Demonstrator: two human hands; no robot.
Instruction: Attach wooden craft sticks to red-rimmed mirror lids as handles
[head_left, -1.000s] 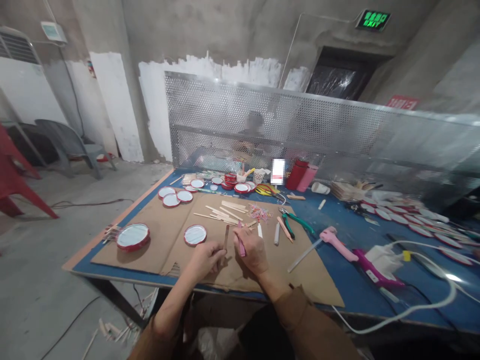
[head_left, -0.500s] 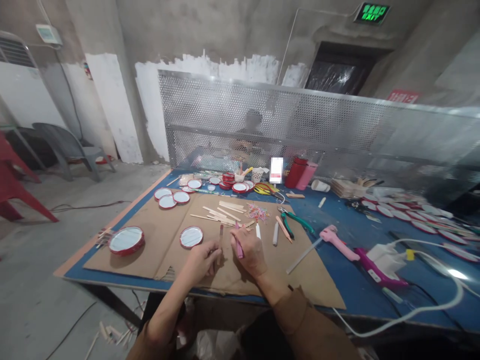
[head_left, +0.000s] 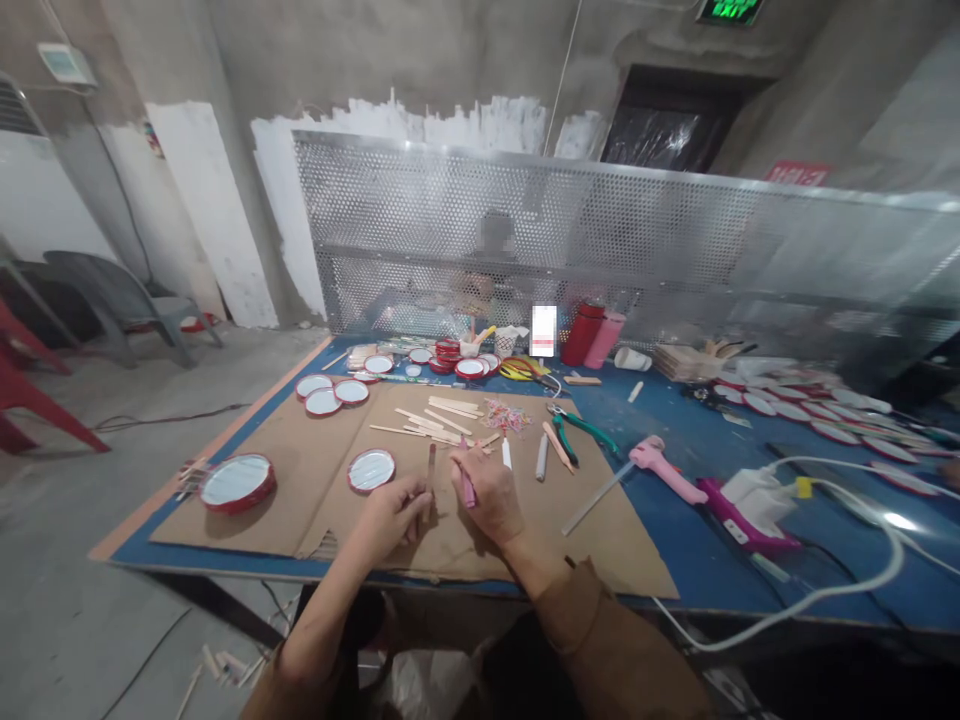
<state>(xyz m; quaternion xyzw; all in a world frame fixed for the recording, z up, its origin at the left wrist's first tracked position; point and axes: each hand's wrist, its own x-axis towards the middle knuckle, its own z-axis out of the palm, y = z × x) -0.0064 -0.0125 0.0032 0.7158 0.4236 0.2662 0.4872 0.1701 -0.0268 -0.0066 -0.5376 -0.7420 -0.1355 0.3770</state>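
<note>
My left hand (head_left: 394, 515) pinches a flat wooden craft stick (head_left: 431, 463), held upright with its upper end coloured dark red-brown. Closed around a pink-purple marker (head_left: 468, 488) is my right hand (head_left: 491, 495), just to the right of the stick. The two hands are apart, above a sheet of cardboard (head_left: 285, 500). Beside my left hand lies a round, red-rimmed disc (head_left: 371, 470) with a pale top. Several plain craft sticks (head_left: 420, 425) are scattered beyond the hands, next to a pile of small coloured bits (head_left: 506, 415).
Right of my hands lie a white pen (head_left: 506, 453), a grey marker (head_left: 541, 455), green-handled pliers (head_left: 585, 432) and a pink glue gun (head_left: 664, 468). A purple power strip (head_left: 746, 520) trails cables. Stacked discs (head_left: 238, 483) stand left; a perforated metal screen (head_left: 420, 200) rises behind.
The whole view has shifted slightly, so things appear a little further left and higher. Both hands keep their grip on the stick and the marker, with little other movement.
</note>
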